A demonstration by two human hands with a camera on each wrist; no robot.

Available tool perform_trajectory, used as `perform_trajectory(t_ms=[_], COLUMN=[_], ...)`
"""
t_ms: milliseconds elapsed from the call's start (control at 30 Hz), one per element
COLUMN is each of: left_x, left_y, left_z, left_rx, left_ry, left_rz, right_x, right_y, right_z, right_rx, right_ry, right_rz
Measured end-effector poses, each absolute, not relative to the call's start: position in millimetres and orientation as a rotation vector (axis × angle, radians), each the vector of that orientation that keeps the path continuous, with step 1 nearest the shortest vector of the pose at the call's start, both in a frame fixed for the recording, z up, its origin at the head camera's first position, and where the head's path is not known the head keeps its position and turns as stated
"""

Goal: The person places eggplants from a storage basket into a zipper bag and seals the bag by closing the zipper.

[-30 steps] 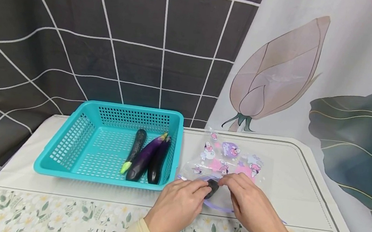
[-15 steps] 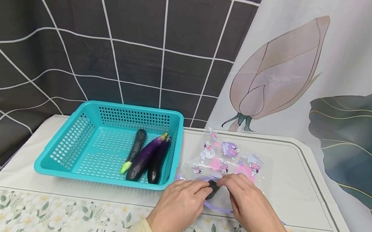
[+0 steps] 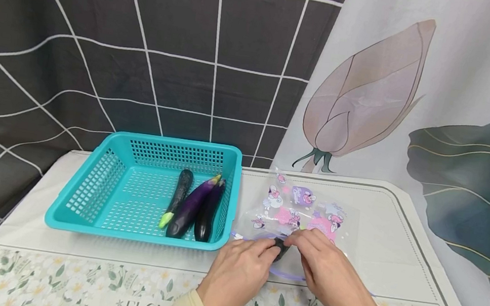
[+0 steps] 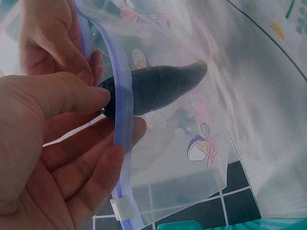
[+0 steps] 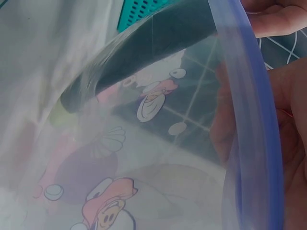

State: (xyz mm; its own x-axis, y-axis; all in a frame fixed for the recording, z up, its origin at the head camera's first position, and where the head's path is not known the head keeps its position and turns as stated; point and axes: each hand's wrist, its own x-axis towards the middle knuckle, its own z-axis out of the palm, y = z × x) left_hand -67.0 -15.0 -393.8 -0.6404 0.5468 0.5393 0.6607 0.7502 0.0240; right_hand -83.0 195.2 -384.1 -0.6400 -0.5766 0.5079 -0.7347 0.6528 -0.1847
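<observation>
Eggplant (image 3: 281,250), mostly inside the zip bag (image 3: 301,198) right of the teal basket (image 3: 134,236), is pinched by the left hand (image 3: 240,275); the right hand (image 3: 326,271) grips the bag's mouth.

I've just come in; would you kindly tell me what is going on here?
A person's left hand pinches the end of a dark eggplant at the mouth of a clear zip bag, while the right hand holds the bag's edge. Most of that eggplant is inside. Three more eggplants lie in the teal basket alongside.

Room lies right of the right hand (image 3: 332,277); the basket (image 3: 134,236) crowds the left hand (image 3: 239,276).
</observation>
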Motion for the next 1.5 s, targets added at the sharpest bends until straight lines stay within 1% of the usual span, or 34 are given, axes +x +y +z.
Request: perform_trajectory(t_ms=[633,1500], left_x=[-65.4,-65.5], left_y=[-10.7,-18.7], left_z=[-395.4,-387.6], left_rx=[-0.917,-0.949], left_ry=[-2.424,-2.412], left_rz=[-0.351,-0.427], right_x=[-82.7,-86.6], right_y=[194.7,199.3], right_z=[-384.7,-385.1], right_rx=[1.048,1.012], right_ry=[-2.447,-2.44], right_rz=[0.551,0.522])
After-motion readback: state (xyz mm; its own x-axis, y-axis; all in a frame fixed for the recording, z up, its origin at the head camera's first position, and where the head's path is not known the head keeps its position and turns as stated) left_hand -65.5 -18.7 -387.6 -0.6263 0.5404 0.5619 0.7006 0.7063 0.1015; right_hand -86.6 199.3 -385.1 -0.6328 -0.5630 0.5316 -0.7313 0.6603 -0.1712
